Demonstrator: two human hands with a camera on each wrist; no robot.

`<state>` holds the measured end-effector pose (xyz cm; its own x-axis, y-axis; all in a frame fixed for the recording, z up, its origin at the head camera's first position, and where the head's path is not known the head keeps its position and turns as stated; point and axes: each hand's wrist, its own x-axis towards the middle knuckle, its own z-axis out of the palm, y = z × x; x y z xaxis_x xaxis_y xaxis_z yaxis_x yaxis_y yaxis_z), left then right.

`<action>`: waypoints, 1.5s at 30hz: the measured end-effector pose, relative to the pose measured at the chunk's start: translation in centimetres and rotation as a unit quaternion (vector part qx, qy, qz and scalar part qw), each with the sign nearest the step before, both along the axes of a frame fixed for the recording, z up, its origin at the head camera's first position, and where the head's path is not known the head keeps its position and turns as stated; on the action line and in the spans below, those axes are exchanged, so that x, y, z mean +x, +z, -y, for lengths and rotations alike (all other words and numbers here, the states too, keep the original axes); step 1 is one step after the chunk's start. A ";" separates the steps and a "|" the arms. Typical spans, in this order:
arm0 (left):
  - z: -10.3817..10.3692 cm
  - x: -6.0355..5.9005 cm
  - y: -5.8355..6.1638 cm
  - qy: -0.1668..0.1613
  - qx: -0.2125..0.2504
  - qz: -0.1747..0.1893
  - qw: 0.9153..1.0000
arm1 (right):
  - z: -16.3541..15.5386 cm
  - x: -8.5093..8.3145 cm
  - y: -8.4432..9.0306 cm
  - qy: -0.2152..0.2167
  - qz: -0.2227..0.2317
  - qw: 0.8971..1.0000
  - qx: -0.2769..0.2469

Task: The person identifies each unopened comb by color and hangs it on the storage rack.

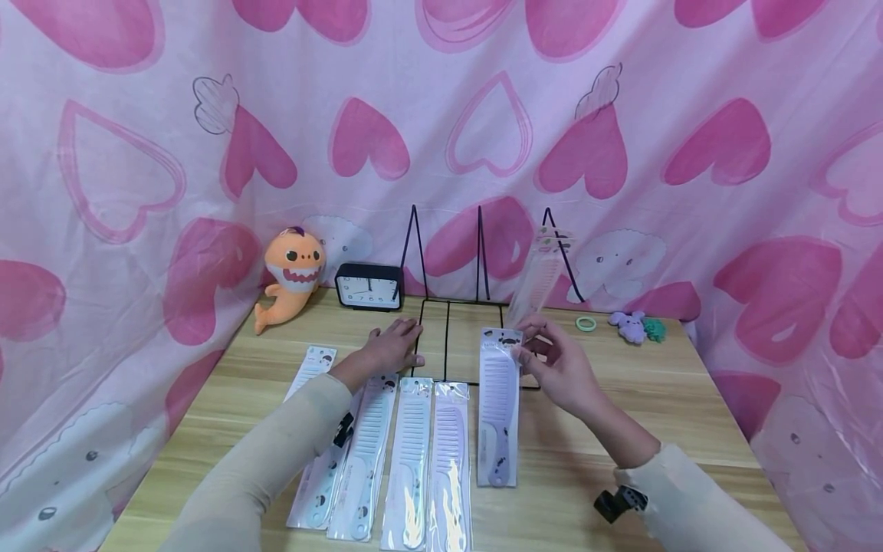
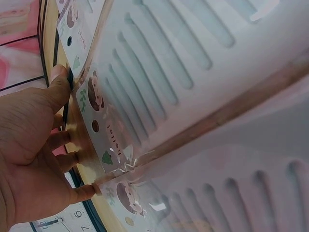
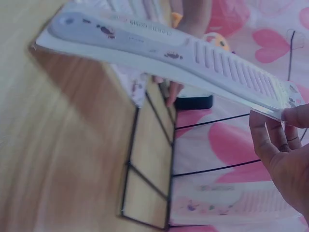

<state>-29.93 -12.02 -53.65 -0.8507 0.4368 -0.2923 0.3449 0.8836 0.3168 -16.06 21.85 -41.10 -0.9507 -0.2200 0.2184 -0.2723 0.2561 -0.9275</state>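
Observation:
My right hand pinches the top end of a lilac comb in a clear packet, whose handle end rests on the wooden table. In the right wrist view the fingertips grip the packet's edge and the comb slants up off the table. My left hand lies flat with straight fingers on the base of a black wire rack. In the left wrist view the thumb touches the wire beside the packed combs. Another packed comb leans on the rack's right prong.
Several packed combs lie side by side on the table near me. At the back stand an orange plush shark and a black clock. A green hair tie and a small purple toy lie back right.

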 end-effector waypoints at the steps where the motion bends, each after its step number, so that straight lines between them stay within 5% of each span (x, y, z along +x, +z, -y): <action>1: 0.0 0.0 0.0 0.000 -0.001 0.000 1.000 | 0.1 0.0 0.3 -0.002 -0.008 1.000 -0.003; 19: -0.2 0.3 0.4 0.011 0.003 0.011 1.000 | 2.7 -1.0 4.3 0.005 -0.106 0.993 -0.052; 38: -0.4 0.2 0.6 0.008 -0.009 0.012 1.000 | 3.2 -1.4 4.5 -0.022 -0.087 0.994 -0.055; 45: -0.2 0.2 0.7 0.004 -0.012 0.011 1.000 | 3.6 -2.9 4.0 -0.033 -0.087 0.995 -0.047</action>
